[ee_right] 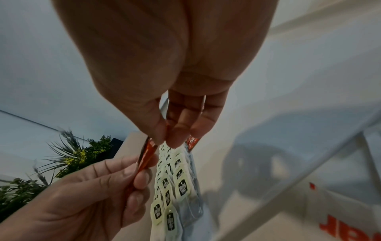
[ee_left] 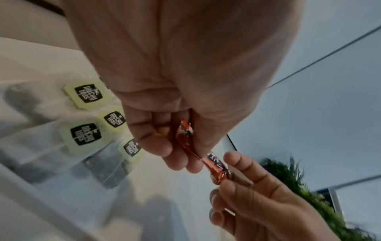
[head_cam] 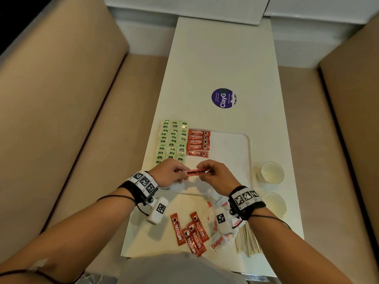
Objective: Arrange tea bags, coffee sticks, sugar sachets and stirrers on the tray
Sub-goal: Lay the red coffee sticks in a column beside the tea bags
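Both hands hold one red coffee stick (head_cam: 195,172) above the near part of the white tray (head_cam: 245,144). The left hand (head_cam: 169,173) pinches its left end between thumb and curled fingers (ee_left: 156,143), and the right hand (head_cam: 215,174) pinches the right end the same way, fingers (ee_right: 175,135) closed on the foil. The stick's long axis runs left to right, roughly level, parallel to the five coffee sticks (head_cam: 198,143) already laid in a column on the tray, each also lying left to right. Left of that column, tea bags (head_cam: 172,141) lie in three overlapping rows running away from the person. On the table (head_cam: 221,58) nearer the person lie loose coffee sticks (head_cam: 190,232) pointing mostly away, sugar sachets (head_cam: 217,241) in a jumble, and a bundle of wooden stirrers (head_cam: 247,240). Two glass cups (head_cam: 271,173) stand right of the tray.
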`<state>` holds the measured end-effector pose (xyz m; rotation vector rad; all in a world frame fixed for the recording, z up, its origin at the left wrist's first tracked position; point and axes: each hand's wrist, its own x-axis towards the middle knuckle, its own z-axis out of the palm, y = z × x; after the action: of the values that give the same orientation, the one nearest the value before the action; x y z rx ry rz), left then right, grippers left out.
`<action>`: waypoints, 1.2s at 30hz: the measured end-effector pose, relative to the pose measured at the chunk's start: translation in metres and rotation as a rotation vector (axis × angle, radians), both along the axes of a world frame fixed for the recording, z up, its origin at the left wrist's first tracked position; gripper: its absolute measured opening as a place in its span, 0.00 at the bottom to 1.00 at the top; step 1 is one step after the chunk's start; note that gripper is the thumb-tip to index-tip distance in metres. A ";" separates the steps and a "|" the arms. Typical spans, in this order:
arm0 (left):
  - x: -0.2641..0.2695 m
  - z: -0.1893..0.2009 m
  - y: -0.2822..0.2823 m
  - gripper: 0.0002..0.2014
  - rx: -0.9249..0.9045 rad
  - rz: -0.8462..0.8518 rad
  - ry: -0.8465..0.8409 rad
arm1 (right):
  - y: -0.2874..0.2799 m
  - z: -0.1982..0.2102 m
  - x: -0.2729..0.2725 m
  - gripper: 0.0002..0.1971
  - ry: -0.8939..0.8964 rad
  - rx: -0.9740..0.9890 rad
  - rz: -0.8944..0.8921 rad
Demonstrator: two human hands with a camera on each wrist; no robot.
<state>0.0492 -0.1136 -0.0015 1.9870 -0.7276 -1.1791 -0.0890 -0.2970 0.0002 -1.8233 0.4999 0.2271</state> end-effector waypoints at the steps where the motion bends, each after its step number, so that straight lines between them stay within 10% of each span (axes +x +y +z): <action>1: -0.001 0.001 0.000 0.08 -0.003 0.023 0.046 | 0.000 0.000 -0.001 0.17 0.005 -0.018 0.020; 15: -0.009 0.012 0.005 0.12 -0.075 0.269 0.459 | 0.006 0.002 -0.005 0.09 -0.011 -0.053 0.008; 36: -0.016 0.009 0.003 0.15 -0.047 0.320 0.078 | 0.000 -0.003 -0.011 0.06 0.032 0.057 -0.186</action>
<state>0.0327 -0.1102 0.0071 1.9201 -0.3757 -1.0312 -0.0999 -0.2965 -0.0032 -1.7081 0.6748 0.1428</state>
